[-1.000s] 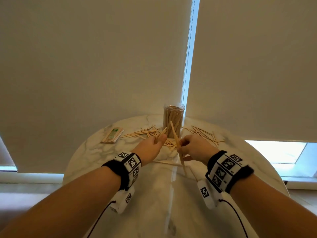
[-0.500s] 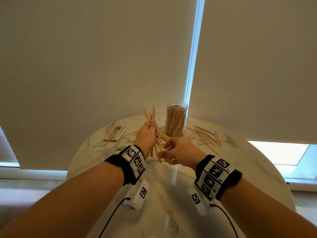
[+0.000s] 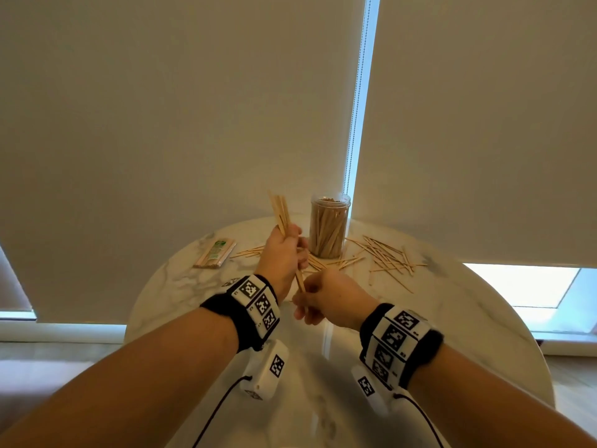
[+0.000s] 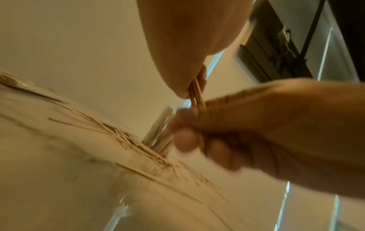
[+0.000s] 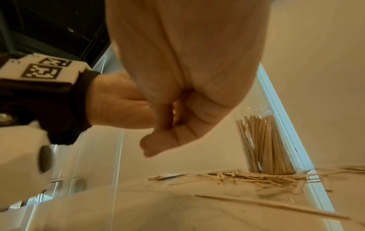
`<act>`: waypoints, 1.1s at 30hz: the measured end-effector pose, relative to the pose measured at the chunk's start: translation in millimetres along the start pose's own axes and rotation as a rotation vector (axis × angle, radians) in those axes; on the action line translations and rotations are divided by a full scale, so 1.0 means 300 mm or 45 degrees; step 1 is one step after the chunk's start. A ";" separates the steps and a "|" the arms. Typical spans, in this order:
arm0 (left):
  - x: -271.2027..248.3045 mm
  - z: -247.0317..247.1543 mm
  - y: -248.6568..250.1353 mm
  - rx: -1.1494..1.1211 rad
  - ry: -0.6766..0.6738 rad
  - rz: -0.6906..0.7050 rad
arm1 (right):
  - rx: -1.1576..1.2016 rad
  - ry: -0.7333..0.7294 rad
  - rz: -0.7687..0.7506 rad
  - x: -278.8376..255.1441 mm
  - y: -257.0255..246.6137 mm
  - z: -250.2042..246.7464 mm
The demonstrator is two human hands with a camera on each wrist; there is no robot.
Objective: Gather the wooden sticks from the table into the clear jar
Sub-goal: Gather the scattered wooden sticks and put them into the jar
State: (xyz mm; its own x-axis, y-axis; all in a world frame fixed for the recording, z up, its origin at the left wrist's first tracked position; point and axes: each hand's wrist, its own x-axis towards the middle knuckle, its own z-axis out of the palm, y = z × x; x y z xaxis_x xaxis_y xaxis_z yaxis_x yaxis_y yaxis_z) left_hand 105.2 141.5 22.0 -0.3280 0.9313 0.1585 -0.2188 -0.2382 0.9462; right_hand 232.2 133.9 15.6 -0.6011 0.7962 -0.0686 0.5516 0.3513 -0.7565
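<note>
Upright, bundle of sticks in left hand grip, right hand pinching its lower end.

Pale, matt wooden sticks lie on a glossy white marble-look table veined grey. The clear plastic jar at 12 o'clock shines. At 10 o'clock, a glossy film-wrapped packet.

Round marble table before blinded windows

Two cream roller blinds hang behind the table; daylight shows between and under them.
</note>
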 end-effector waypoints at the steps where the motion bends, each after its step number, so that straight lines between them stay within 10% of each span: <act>1: -0.010 0.003 -0.015 0.083 -0.031 -0.013 | 0.015 0.051 -0.028 0.002 -0.001 0.001; 6: -0.017 -0.024 -0.022 0.379 -0.040 -0.009 | -0.051 -0.030 0.165 0.013 0.009 -0.046; 12: -0.098 -0.034 -0.010 0.663 -0.427 -0.296 | 0.118 0.642 -0.242 -0.009 -0.122 -0.213; 17: -0.101 0.023 -0.009 0.779 -0.480 -0.347 | -0.347 0.056 -0.074 0.054 -0.107 -0.160; 23: 0.079 -0.096 0.056 1.274 -0.361 -0.186 | -0.294 0.404 -0.012 0.167 -0.023 -0.187; 33: 0.511 -0.249 -0.031 1.914 -0.041 -0.481 | -0.977 0.018 0.274 0.513 0.079 -0.138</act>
State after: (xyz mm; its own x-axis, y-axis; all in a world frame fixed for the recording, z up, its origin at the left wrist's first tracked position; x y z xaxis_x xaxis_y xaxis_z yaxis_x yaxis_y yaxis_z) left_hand -11.5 266.0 16.4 -0.4446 0.8814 -0.1597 0.8174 0.4721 0.3300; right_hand 176.8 285.2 13.9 -0.4315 0.8895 -0.1503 0.9021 0.4262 -0.0678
